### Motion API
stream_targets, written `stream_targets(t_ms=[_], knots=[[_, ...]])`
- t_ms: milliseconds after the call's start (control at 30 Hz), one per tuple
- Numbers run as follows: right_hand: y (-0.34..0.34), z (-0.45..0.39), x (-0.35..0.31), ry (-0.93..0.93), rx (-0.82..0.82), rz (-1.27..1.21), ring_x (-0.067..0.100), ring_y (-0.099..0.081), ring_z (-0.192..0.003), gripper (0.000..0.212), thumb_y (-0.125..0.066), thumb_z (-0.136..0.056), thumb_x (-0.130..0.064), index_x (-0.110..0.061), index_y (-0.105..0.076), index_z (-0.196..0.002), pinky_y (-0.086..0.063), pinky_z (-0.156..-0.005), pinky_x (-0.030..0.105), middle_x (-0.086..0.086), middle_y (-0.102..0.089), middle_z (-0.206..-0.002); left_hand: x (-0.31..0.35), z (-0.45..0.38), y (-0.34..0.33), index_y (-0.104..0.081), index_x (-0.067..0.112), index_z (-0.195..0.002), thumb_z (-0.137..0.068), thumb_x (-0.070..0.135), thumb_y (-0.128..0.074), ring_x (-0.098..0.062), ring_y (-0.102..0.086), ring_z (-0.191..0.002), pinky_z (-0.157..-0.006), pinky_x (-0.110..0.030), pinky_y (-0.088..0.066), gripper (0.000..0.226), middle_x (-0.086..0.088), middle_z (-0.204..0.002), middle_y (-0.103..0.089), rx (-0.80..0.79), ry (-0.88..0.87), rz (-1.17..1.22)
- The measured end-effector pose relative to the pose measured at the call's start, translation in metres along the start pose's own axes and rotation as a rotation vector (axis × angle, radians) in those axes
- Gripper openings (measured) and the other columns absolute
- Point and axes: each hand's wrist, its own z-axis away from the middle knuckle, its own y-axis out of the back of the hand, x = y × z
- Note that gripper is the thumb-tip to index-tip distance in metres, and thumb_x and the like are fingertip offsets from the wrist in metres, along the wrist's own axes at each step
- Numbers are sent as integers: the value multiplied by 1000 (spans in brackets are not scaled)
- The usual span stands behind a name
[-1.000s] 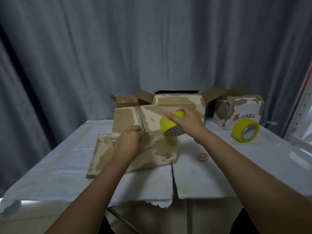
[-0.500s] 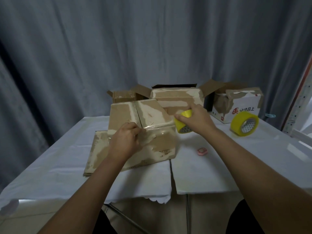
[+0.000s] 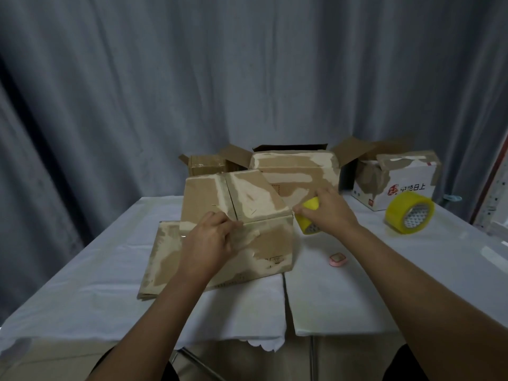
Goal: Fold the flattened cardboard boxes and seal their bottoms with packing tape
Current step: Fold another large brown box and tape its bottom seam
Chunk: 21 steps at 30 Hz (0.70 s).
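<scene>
Head cam is looking down at a person working w/ both hands. Left hand [image 3: 210, 243] is pressing on the near top edge of the folded box [image 3: 242, 215], fingers bent, fingertips pushing down what looks like clear tape at the seam. Right hand [image 3: 331, 213], just right of that box's corner, is gripping a yellow tape roll [image 3: 308, 218], fingers curled round it. Under the left wrist a flattened box [image 3: 162, 259] is lying on the white table [image 3: 82, 284]. Beyond both hands, an open box [image 3: 297, 166] is standing. Right of the right hand: 2nd tape roll [image 3: 409, 213], a white printed box [image 3: 398, 182] behind it. Small pink item [image 3: 338, 259] is sitting just below the right hand.
</scene>
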Motion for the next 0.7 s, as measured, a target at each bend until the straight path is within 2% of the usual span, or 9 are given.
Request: stream_targets(t_ms=[100,267,333,400,533,633,700], knots=[[-1,-3,5,3,6,-36,24,-51,-102,59,-65,-75,-64,-19,-55,-113,-49,-84,43,3,-49,-112,-1,-1,-3,-77,21,-99,-73,0,-69,-13,-52,-80,-50,-21,-37,35,9,-79,-61,15,-2,-3],[-12,0,12,-17,-50,-97,24,-51,-101,57,-62,-76,-67,-18,-55,-106,-49,-83,42,3,-50,-108,1,1,-2,-77,21,-95,-79,18,-40,-14,-52,-77,-53,-20,-36,41,9,-76,-60,11,-19,5],[-11,-1,11,-27,-73,-116,25,-51,-102,59,-63,-77,-65,-16,-55,-110,-48,-85,41,4,-50,-108,1,1,-2,-77,18,-93,-79,20,-37,-17,-53,-76,-53,-23,-41,42,6,-75,-60,-2,-22,0],[-10,-2,10,-27,-98,-132,25,-51,-100,59,-63,-80,-63,-13,-54,-110,-45,-80,37,6,-52,-109,1,-5,-2,-76,13,-87,-80,18,-41,-21,-54,-74,-55,-29,-46,35,3,-75,-60,-27,-23,-20],[-12,-2,11,-47,-162,-212,20,-49,-93,52,-60,-83,-61,-15,-51,-105,-37,-71,32,4,-52,-107,11,-30,5,-70,9,-84,-81,-1,-56,-27,-55,-83,-65,-37,-48,18,-4,-82,-62,-175,56,-46],[-14,-7,17,-16,-147,-222,20,-52,-96,56,-57,-83,-65,-15,-53,-109,-38,-70,32,4,-55,-111,28,-62,4,-69,17,-98,-88,4,-54,-17,-57,-93,-79,-33,-48,22,3,-100,-64,-265,76,114],[-16,-10,23,10,-161,-265,19,-50,-105,56,-50,-87,-65,-18,-52,-119,-39,-79,31,3,-52,-119,41,-87,-3,-67,21,-110,-93,14,-55,-13,-58,-96,-85,-30,-48,22,5,-112,-63,-391,29,183]])
